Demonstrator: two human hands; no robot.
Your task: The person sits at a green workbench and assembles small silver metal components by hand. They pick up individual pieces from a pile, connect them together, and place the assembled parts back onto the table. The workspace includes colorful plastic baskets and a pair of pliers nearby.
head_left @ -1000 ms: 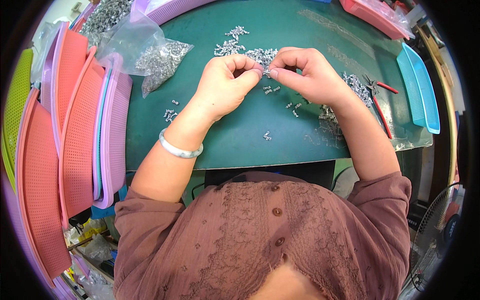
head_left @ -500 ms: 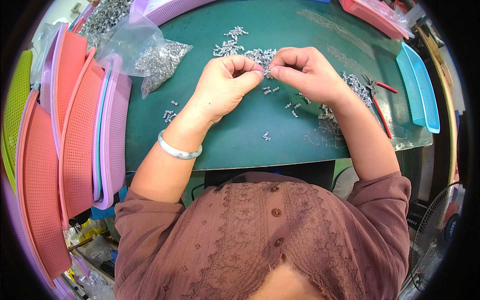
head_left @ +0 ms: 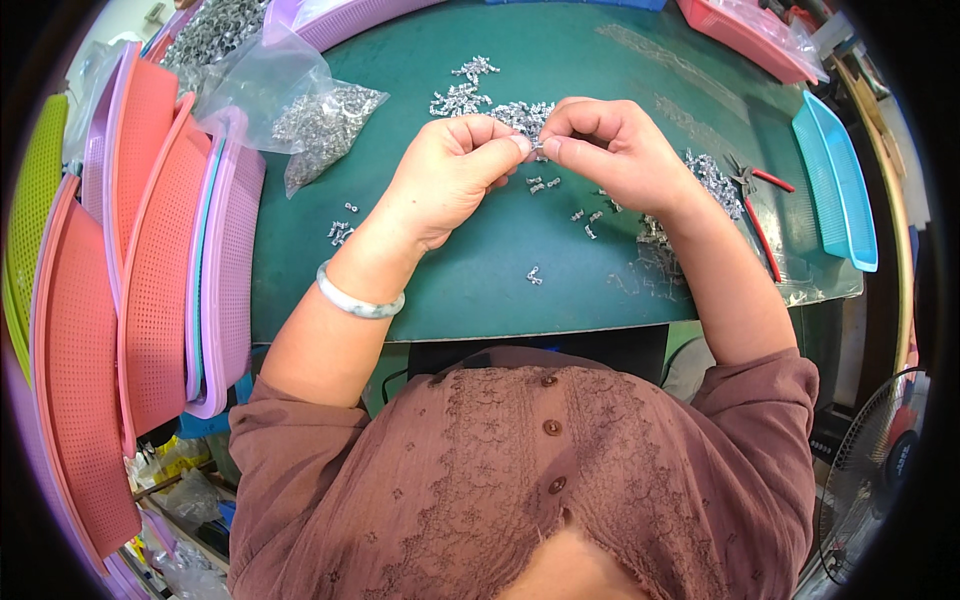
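Note:
My left hand (head_left: 460,172) and my right hand (head_left: 612,148) meet over the green tabletop, thumb and forefinger of each pinched together. Between the fingertips is a small silver metal part (head_left: 537,146), mostly covered, so its exact shape is unclear. Just behind my hands lies a heap of small silver metal parts (head_left: 515,113), with a smaller heap (head_left: 460,98) to its left. A few loose pieces (head_left: 541,184) rest just below my fingers. Another single piece (head_left: 534,275) lies closer to the front edge. By my right forearm a further pile (head_left: 712,180) is partly hidden.
Red-handled pliers (head_left: 757,205) lie at the right, beside a blue plastic basket (head_left: 835,180). A clear bag of metal parts (head_left: 325,125) sits at the back left. Several stacked baskets (head_left: 160,270) crowd the left edge. A pink basket (head_left: 745,35) stands far right; a fan (head_left: 870,470) is low right.
Both hands keep their pinch in nearly the same place. The fingertips have shifted slightly, and a bit more of the small metal part shows between them.

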